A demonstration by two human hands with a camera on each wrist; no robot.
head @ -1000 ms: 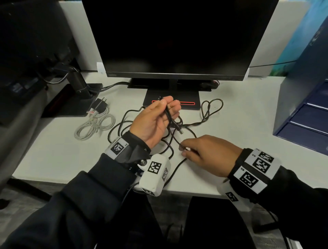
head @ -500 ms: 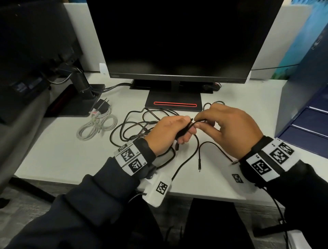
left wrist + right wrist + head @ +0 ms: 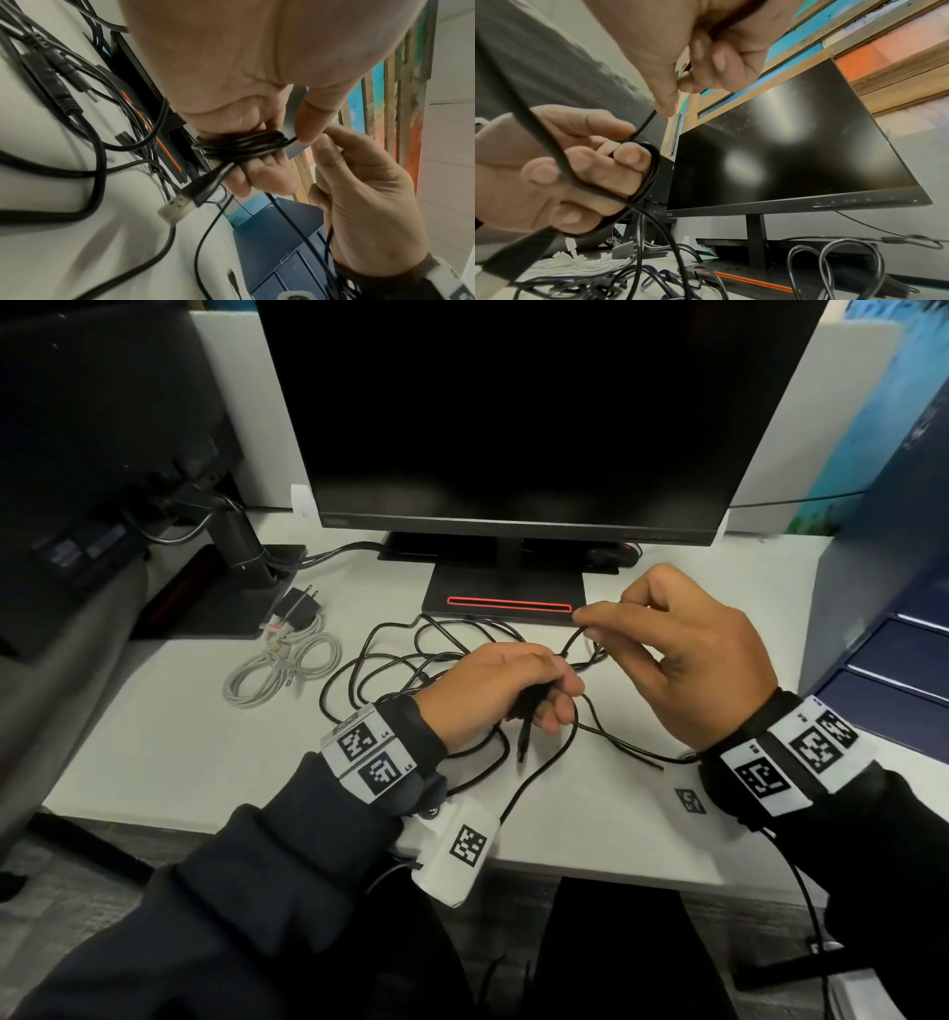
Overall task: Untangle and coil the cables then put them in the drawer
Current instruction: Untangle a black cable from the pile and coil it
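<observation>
The black cable (image 3: 241, 146) is wound in a few turns around the curled fingers (image 3: 267, 178) of the left hand (image 3: 493, 690), the small coil's long axis lying across the hand. Its plug (image 3: 177, 207) (a USB end, metal tip out) hangs down toward the desk (image 3: 154, 742). From the coil a strand rises to the right hand (image 3: 688, 654), which pinches it between thumb and forefinger above the desk. The rest of the cable trails into the tangle (image 3: 400, 660) lying before the monitor (image 3: 513, 413). A white cable (image 3: 282, 665) sits coiled to the left, and a drawer unit (image 3: 893, 660) stands at the right.
</observation>
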